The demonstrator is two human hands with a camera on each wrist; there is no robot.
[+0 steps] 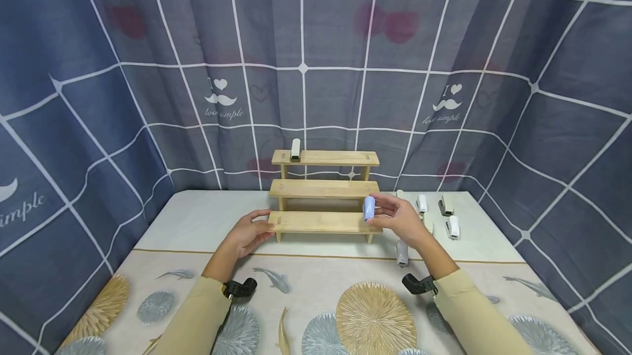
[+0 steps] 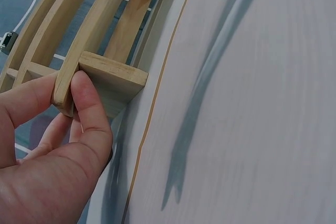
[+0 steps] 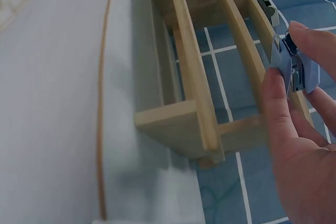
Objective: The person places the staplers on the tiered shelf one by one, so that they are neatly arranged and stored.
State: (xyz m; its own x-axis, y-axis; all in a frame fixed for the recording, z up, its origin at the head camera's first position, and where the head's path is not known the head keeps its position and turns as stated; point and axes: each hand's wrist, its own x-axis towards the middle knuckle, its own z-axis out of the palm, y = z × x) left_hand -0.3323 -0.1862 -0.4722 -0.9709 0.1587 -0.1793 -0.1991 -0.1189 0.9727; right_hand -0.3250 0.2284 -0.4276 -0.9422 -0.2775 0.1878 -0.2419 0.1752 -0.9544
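Note:
A three-step wooden display rack (image 1: 323, 222) stands on the table. My left hand (image 1: 250, 232) pinches the left end of its lowest step between thumb and fingers, seen close up in the left wrist view as wood (image 2: 68, 82) between the fingertips. Raised near the right end of the rack, my right hand (image 1: 401, 220) holds a small light-blue stapler (image 1: 368, 208); the right wrist view shows its metal underside, with the stapler (image 3: 282, 61) between thumb and fingers. On the top step, left of centre, sits a white stapler with a dark base (image 1: 295, 149).
Right of the rack lie several small staplers: a white one (image 1: 452, 227), a cream one (image 1: 446, 205), another white one (image 1: 421, 203) and a greyish one (image 1: 402, 253). Some are partly behind my right hand. A grid-patterned curtain (image 1: 336, 97) hangs behind the table.

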